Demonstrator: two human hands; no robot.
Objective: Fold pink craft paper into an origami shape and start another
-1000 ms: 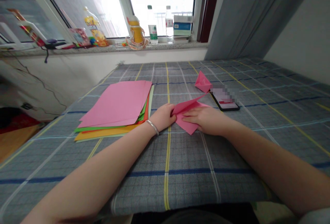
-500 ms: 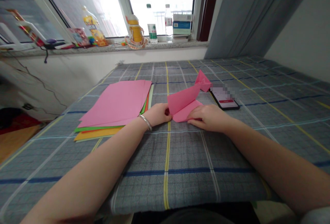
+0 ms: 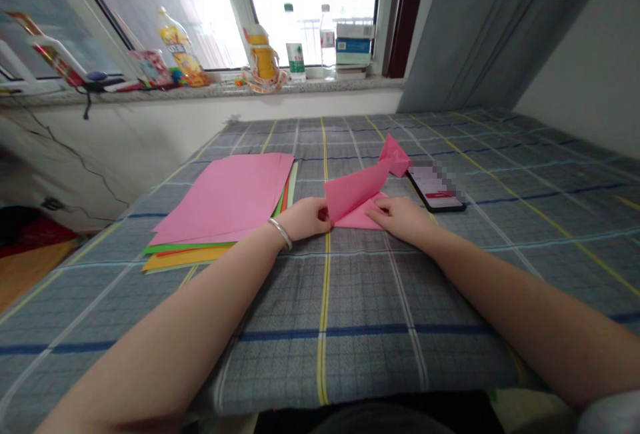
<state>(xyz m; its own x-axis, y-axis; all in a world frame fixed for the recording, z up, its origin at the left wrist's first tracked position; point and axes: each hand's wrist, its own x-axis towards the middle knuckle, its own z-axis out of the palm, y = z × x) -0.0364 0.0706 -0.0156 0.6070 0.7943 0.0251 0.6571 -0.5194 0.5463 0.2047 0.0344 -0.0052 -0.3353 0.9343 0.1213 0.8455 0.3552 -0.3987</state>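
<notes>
A sheet of pink paper (image 3: 356, 189) lies partly folded in front of me, one flap standing up and the lower part flat on the cloth. My left hand (image 3: 311, 217), with a silver bangle at the wrist, pinches the paper's left corner. On the flat lower part, my right hand (image 3: 400, 215) presses with its fingers, closed on the near flap and its edge. Behind the sheet stands a folded pink paper piece (image 3: 395, 155), its point upward. The near edge of the flat part now runs nearly straight between my hands.
To the left lies a stack of coloured paper (image 3: 227, 197), pink on top with green, orange and yellow beneath. A phone (image 3: 436, 187) rests at the right. The checked tablecloth (image 3: 280, 327) covers the surface. Bottles, a yellow cup (image 3: 263, 61) and boxes (image 3: 353, 47) line the windowsill.
My right hand has moved slightly up and inward, bringing the near edge of the pink paper over with it. My left hand stays at the corner.
</notes>
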